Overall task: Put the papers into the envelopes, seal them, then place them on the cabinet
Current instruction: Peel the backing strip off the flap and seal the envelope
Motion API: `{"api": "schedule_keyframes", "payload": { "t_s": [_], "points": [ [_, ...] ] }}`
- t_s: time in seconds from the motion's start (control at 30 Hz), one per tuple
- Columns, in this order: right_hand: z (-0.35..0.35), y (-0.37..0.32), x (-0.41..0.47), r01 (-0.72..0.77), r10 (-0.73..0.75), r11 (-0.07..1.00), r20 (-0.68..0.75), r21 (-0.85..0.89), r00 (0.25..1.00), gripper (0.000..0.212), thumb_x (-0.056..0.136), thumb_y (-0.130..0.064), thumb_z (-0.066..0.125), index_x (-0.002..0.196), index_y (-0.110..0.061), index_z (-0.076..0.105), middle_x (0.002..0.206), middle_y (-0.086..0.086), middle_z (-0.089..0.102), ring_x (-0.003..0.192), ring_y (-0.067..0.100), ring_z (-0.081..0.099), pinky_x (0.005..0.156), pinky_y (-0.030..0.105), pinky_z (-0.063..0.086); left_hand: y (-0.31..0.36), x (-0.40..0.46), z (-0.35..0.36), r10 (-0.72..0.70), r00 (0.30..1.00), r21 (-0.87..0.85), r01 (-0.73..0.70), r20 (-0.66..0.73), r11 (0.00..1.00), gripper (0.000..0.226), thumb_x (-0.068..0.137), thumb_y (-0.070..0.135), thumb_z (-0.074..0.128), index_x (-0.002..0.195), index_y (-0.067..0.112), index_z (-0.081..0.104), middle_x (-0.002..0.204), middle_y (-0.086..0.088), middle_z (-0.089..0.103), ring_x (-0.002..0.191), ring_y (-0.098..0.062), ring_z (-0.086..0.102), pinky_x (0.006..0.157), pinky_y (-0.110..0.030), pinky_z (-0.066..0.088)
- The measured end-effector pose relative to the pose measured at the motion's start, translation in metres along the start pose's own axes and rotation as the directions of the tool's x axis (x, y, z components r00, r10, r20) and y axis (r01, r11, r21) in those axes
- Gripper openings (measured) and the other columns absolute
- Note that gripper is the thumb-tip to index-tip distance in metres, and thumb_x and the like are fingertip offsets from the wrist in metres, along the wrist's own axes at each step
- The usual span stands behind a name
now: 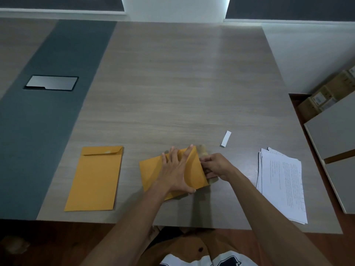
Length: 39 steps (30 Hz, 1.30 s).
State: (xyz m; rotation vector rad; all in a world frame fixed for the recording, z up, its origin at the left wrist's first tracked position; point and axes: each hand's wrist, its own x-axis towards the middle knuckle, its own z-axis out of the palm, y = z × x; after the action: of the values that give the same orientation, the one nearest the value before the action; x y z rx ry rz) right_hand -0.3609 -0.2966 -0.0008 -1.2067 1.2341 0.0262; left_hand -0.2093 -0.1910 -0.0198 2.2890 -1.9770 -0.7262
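Near the tabletop's [172, 83] front edge, left hand [177, 171] spread flat pins the envelope [153, 173], long axis left-right; right hand [216, 167] pinches its flap end, nearer the seal.

Bare forearms, no sleeves; brown trousers [192, 246]; white top [226, 259] with dark print.

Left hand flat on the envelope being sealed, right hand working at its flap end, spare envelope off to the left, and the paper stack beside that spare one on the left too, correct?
Not quite. The head view shows the paper stack on the right side of the table, away from the spare envelope. The rest holds: left hand flat on the envelope, right hand at its flap end.
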Motion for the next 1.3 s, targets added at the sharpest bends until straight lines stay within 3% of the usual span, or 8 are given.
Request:
{"api": "schedule_keyframes", "payload": {
  "t_s": [0.13,0.23,0.5,0.73,0.8,0.9,1.03,1.3],
  "points": [
    [-0.002,0.006,0.005,0.092,-0.093,0.996,-0.148,-0.017,0.985,0.017,0.092,-0.013,0.065,0.103,-0.002,0.072,0.085,0.014,0.073,0.069,0.021,0.071,0.061,0.03,0.061,-0.007,-0.004,0.009,-0.066,0.998,0.0,0.066,-0.001,0.998,0.141,0.048,0.077,0.073,0.15,0.035,-0.015,0.152,-0.017,0.012,0.146,-0.041,0.004,0.114,-0.066,0.008],
    [-0.004,0.014,0.014,0.138,-0.273,0.937,-0.427,-0.32,0.862,0.017,0.091,-0.021,0.065,0.1,-0.009,0.073,0.087,0.007,0.073,0.078,0.018,0.068,0.074,0.026,0.054,-0.008,-0.004,0.016,-0.148,0.989,0.019,0.148,-0.013,0.989,0.127,0.051,0.078,0.07,0.146,0.029,0.002,0.153,-0.018,0.008,0.146,-0.041,0.002,0.113,-0.065,0.009],
    [0.009,0.018,0.021,0.063,-0.239,0.907,-0.383,-0.417,0.892,0.027,0.089,-0.025,0.061,0.113,-0.013,0.068,0.104,0.008,0.071,0.104,0.023,0.063,0.082,0.024,0.042,-0.003,-0.003,0.034,-0.239,0.967,0.102,0.247,-0.083,0.964,0.084,0.077,0.081,0.044,0.142,0.03,0.03,0.158,-0.02,0.01,0.145,-0.037,0.01,0.109,-0.056,0.021],
    [0.031,0.028,0.016,0.247,-0.501,0.728,-0.25,-0.64,0.829,0.029,0.091,-0.039,0.059,0.109,-0.019,0.07,0.099,0.0,0.06,0.094,0.015,0.058,0.085,0.034,0.05,-0.02,-0.005,0.017,-0.212,0.957,-0.084,0.199,-0.196,0.976,0.05,0.094,0.036,0.046,0.139,0.014,0.041,0.142,-0.01,0.043,0.127,-0.027,0.043,0.1,-0.036,0.035],
    [0.038,0.04,0.018,0.248,-0.606,0.56,-0.187,-0.791,0.773,0.028,0.091,-0.035,0.059,0.109,-0.017,0.07,0.105,0.003,0.062,0.099,0.022,0.057,0.083,0.038,0.05,-0.028,-0.003,0.012,-0.244,0.947,-0.18,0.208,-0.207,0.961,0.05,0.091,0.026,0.051,0.136,0.009,0.04,0.14,-0.01,0.043,0.121,-0.028,0.048,0.092,-0.036,0.041],
    [0.048,0.05,0.019,0.227,-0.661,0.383,-0.093,-0.896,0.745,0.026,0.086,-0.024,0.063,0.107,-0.008,0.068,0.111,0.007,0.064,0.101,0.028,0.06,0.08,0.039,0.051,-0.037,0.002,0.011,-0.131,0.976,-0.103,0.114,-0.174,0.988,0.062,0.091,0.019,0.052,0.148,0.012,0.028,0.157,-0.009,0.022,0.138,-0.027,0.032,0.105,-0.039,0.04],
    [0.066,0.047,0.015,0.163,-0.625,0.359,-0.107,-0.919,0.774,0.044,0.09,-0.029,0.05,0.125,-0.006,0.059,0.128,0.011,0.062,0.108,0.026,0.062,0.087,0.037,0.053,-0.034,0.015,0.007,0.045,0.993,0.118,-0.032,-0.111,0.992,0.06,0.097,0.015,0.041,0.153,0.021,0.021,0.164,0.003,0.009,0.148,-0.022,0.013,0.113,-0.042,0.03],
    [0.077,0.062,0.023,0.023,-0.507,0.287,-0.131,-0.958,0.852,0.062,0.104,-0.039,0.006,0.142,-0.015,0.049,0.143,0.004,0.053,0.136,0.031,0.044,0.105,0.044,0.042,-0.047,0.019,0.019,-0.037,0.998,0.262,0.025,0.042,0.965,0.061,0.101,0.049,0.016,0.155,0.031,-0.005,0.162,0.014,-0.011,0.15,-0.021,-0.011,0.119,-0.053,0.003]
  ]
}}
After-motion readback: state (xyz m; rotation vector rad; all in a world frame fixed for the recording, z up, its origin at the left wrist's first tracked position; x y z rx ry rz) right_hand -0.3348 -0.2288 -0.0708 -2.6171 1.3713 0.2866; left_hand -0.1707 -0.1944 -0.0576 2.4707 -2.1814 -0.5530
